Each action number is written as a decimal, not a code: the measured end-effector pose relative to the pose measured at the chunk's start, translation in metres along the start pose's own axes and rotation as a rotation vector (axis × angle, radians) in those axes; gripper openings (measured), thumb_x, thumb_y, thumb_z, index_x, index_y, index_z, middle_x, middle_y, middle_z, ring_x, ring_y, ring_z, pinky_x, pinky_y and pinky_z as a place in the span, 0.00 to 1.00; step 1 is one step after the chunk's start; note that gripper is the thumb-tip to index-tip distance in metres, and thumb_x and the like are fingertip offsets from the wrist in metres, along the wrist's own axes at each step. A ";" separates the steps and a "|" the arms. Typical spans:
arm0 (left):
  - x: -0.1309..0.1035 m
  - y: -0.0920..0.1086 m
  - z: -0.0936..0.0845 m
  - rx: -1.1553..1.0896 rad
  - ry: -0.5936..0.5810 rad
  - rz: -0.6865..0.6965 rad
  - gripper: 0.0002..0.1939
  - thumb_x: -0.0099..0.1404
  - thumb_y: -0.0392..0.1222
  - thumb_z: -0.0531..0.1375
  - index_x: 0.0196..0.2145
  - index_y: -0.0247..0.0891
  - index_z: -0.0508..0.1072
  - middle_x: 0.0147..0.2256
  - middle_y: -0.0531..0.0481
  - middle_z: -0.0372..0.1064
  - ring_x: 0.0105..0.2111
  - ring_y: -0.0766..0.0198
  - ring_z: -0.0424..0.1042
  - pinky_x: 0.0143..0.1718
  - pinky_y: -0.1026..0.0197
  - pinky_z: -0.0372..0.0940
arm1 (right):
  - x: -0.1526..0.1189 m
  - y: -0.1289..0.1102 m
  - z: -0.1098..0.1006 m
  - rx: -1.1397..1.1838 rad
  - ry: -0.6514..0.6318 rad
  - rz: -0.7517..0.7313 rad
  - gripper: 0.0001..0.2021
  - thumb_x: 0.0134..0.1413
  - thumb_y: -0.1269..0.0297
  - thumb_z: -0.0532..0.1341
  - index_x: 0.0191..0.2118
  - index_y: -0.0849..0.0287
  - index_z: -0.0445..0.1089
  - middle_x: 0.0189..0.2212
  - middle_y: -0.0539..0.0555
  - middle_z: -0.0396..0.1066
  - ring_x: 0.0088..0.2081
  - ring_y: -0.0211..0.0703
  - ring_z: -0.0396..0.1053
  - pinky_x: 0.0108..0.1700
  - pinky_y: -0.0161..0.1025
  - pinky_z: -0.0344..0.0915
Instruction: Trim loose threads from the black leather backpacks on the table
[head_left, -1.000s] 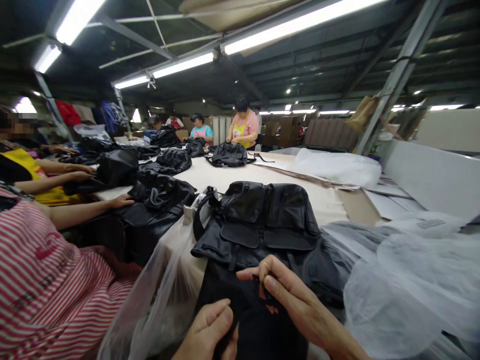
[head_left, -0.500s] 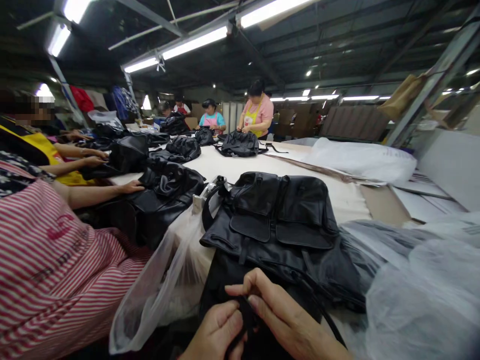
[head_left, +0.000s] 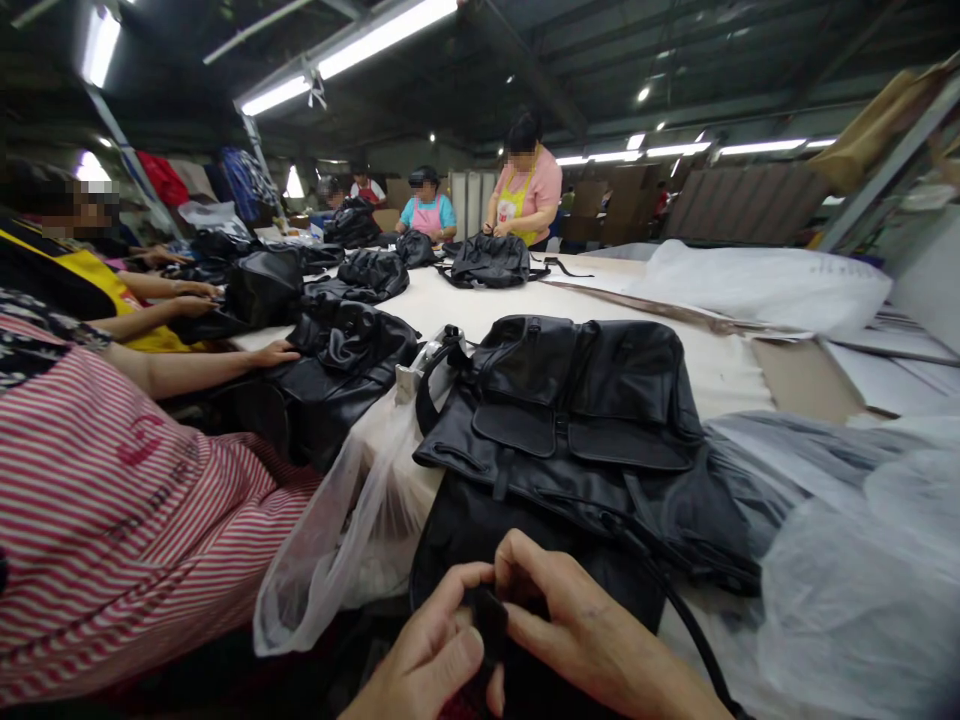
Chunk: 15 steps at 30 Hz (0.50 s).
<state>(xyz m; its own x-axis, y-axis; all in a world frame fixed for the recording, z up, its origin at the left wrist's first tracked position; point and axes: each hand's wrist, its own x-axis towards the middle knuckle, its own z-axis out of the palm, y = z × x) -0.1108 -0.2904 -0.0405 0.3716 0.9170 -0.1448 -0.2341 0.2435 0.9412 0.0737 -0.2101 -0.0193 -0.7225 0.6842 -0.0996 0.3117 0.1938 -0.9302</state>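
A black backpack (head_left: pixel 592 400) with two front pockets lies on the table right in front of me, its lower part hanging toward me over the near edge. Low in the head view, my left hand (head_left: pixel 435 640) is closed around a short black strap (head_left: pixel 490 622). My right hand (head_left: pixel 574 610) pinches the same strap from the other side, thumb and forefinger bent against it. The fingertips partly hide the strap, so its end is unclear. A thin black strap (head_left: pixel 690 625) runs down past my right wrist.
A clear plastic bag (head_left: pixel 330 540) hangs off the table edge at a metal clamp (head_left: pixel 409 380). More plastic (head_left: pixel 847 560) lies to the right. A co-worker in a striped apron (head_left: pixel 150 500) sits close at left, handling another black bag (head_left: pixel 352 370). The white table (head_left: pixel 457 300) stretches away.
The view has shifted slightly, so the backpack sits a little higher and further right. My left forefinger has lifted and straightened along the strap; both hands stay at it.
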 end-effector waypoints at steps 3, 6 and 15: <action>-0.005 -0.002 0.004 0.061 0.100 -0.020 0.32 0.67 0.61 0.60 0.55 0.34 0.58 0.29 0.51 0.66 0.30 0.66 0.65 0.36 0.62 0.58 | 0.001 -0.002 0.003 -0.045 0.017 0.004 0.06 0.61 0.66 0.58 0.35 0.59 0.59 0.31 0.47 0.62 0.34 0.35 0.58 0.36 0.35 0.54; -0.007 -0.005 0.008 0.296 0.274 -0.023 0.14 0.66 0.46 0.60 0.46 0.37 0.65 0.31 0.53 0.64 0.33 0.66 0.63 0.37 0.62 0.57 | -0.001 -0.003 0.007 -0.105 0.040 -0.028 0.03 0.60 0.69 0.57 0.35 0.59 0.60 0.32 0.46 0.62 0.34 0.35 0.59 0.37 0.35 0.54; -0.024 -0.008 -0.007 0.388 0.234 0.295 0.03 0.67 0.39 0.63 0.34 0.41 0.74 0.47 0.51 0.64 0.44 0.65 0.66 0.46 0.64 0.60 | -0.012 -0.012 -0.004 -0.147 -0.215 0.016 0.05 0.56 0.70 0.59 0.39 0.56 0.67 0.36 0.47 0.68 0.42 0.38 0.64 0.44 0.35 0.56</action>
<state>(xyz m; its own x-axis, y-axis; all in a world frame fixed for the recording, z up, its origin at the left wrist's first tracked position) -0.1247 -0.3123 -0.0468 0.1202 0.9854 0.1206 0.0674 -0.1293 0.9893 0.0815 -0.2180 -0.0055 -0.8266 0.5256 -0.2011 0.3988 0.2951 -0.8683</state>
